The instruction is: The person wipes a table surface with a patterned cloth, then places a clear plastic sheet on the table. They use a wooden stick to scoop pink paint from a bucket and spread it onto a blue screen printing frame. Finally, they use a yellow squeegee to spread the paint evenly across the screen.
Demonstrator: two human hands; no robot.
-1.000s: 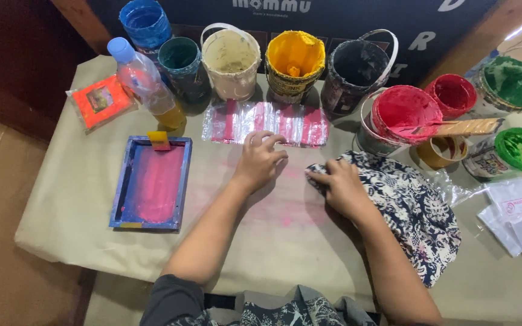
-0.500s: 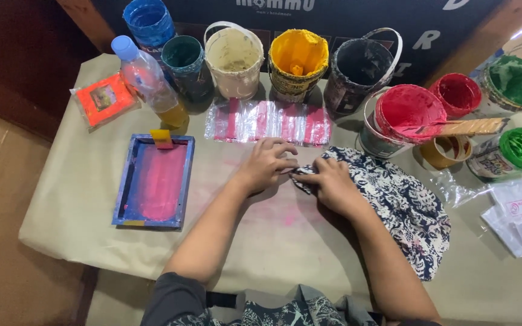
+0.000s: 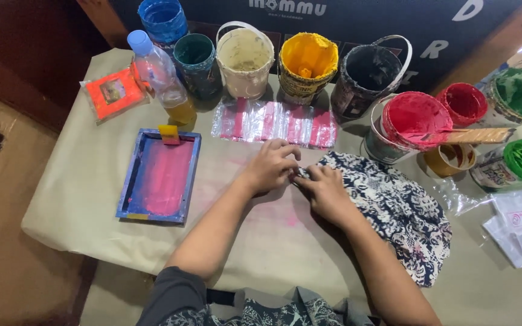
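We are working at the left edge of the patterned cloth (image 3: pixel 388 205), which is lying on the paper-covered bench (image 3: pixel 67 199) to our right, just below the red pot (image 3: pixel 409 124). Our left hand (image 3: pixel 271 167) and right hand (image 3: pixel 324 190) are meeting at that edge, fingers curled and pinching at something small there; it looks like the cloth's hem, though the fingers are hiding the exact grip, so we cannot tell whether either one is fully clenched on it.

We are judging this as the laying-out step: the cloth is being straightened over the pink-stained patch of the bench. The screen frame (image 3: pixel 159 176), its mesh pink with ink, is lying well apart to our left, with a small squeegee (image 3: pixel 169 134) resting at its top edge. A pink-striped plastic sheet (image 3: pixel 276 122) is lying just above our hands, below the row of paint pots.

The next move is calling for a flat, wrinkle-free edge, with both hands pulling evenly and keeping clear of the wet pots.
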